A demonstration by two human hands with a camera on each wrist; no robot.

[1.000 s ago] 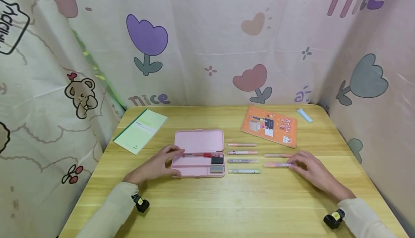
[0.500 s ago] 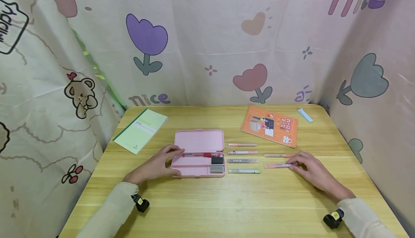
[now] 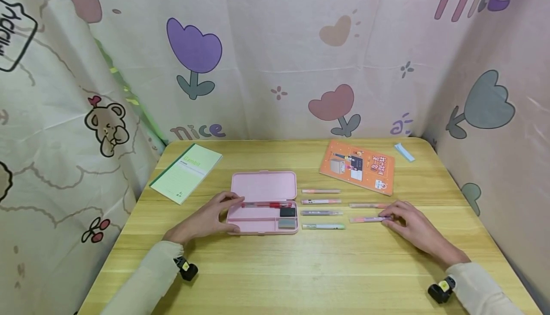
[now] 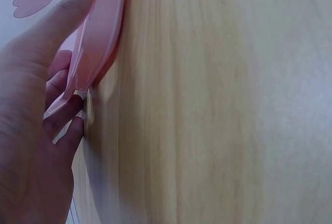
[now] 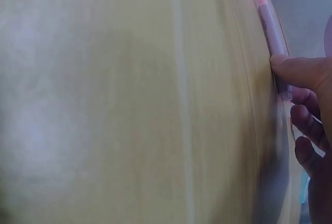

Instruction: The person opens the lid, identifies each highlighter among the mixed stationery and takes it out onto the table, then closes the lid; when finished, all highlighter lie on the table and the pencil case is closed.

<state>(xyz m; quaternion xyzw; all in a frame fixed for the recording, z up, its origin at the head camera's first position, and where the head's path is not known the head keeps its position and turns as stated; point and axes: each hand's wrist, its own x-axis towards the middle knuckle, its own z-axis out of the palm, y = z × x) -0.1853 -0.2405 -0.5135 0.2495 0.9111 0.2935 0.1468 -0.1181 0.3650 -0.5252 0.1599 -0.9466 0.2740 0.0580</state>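
Note:
An open pink pencil case (image 3: 251, 226) lies on the table with its lid folded back. My left hand (image 3: 210, 217) grips its left end, thumb at the front edge and fingers at the hinge side; the left wrist view shows the thumb (image 4: 65, 11) along the pink wall. Inside are a red pen (image 3: 275, 205), a black block (image 3: 288, 212) and a grey block (image 3: 287, 223). At the right, my right hand (image 3: 410, 222) pinches the right end of a pink-and-purple highlighter pen (image 3: 367, 219). Its tip points left, and the right wrist view shows the thumb on its barrel (image 5: 272, 27).
Several pens lie in a column right of the case, among them a green-tipped one (image 3: 323, 226). Another pen (image 3: 365, 205) lies just behind the held one. Further back are a green notebook (image 3: 186, 174), an orange book (image 3: 356, 167) and a light-blue strip (image 3: 404, 152).

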